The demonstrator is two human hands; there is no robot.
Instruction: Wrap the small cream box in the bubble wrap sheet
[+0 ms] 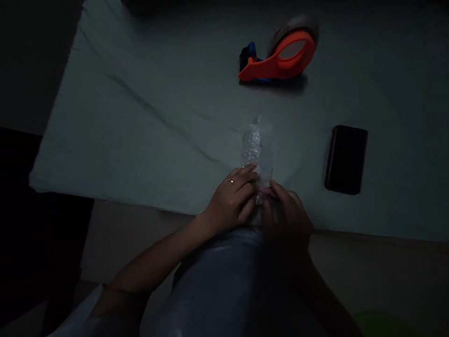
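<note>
A small piece of clear bubble wrap lies on the pale marbled table near its front edge. My left hand, with a ring on one finger, has its fingers curled onto the near end of the wrap. From the right, my right hand meets it, fingers bent and pinching the same end. Both hands sit in dim light, and whatever the wrap covers is hidden.
An orange tape dispenser with a brown tape roll rests at the far side of the table. A black phone-like slab lies to the right of my hands. The table's left edge drops into darkness.
</note>
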